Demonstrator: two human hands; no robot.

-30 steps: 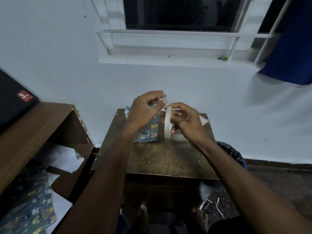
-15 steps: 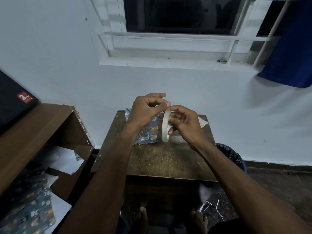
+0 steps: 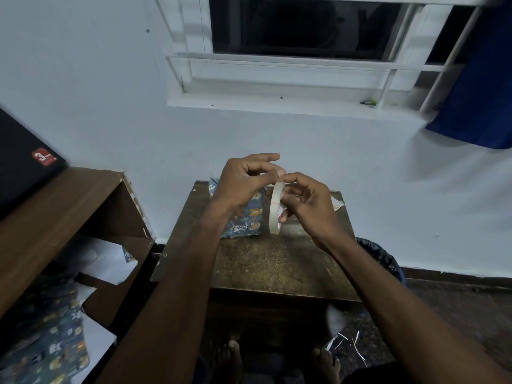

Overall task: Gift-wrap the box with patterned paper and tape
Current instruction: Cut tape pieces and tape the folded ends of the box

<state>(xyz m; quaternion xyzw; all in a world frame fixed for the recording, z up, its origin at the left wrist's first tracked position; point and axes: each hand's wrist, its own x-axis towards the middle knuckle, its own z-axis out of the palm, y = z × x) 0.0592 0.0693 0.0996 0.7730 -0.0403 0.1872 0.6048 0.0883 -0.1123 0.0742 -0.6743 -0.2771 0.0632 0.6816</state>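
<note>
Wall: pale painted wall (image 3: 110, 92) across the far side, with a white-framed window (image 3: 291, 65) above the work area.
Curtain: dark blue cloth (image 3: 482, 87) hanging at the far right beside the window.
Shelf unit: brown wooden unit (image 3: 52, 214) on the left, a black flat item with a red sticker (image 3: 25, 159) lying on its top, white sheets and patterned paper in its lower openings.
Table: small dark brown wooden table (image 3: 277, 264) in the centre, against the wall.
Spare paper: sheet of blue animal-print wrapping paper (image 3: 47, 345) at the near left.
Bin: round bin with a black liner (image 3: 379, 259), just right of the table, partly hidden by the right forearm.
Box: blue animal-print wrapped box (image 3: 249, 217), standing on the far left part of the table, behind the left hand.
Left hand: left hand (image 3: 243, 181) raised above the table, thumb and fingertips pinching at the top edge of the roll, the other fingers loosely curved.
Right hand: right hand (image 3: 307, 203) gripping the roll, fingers curled round its right side.
Tape: 1 cream ring-shaped roll of tape (image 3: 275, 209), held upright and edge-on between both hands, above the table and just right of the box.
</note>
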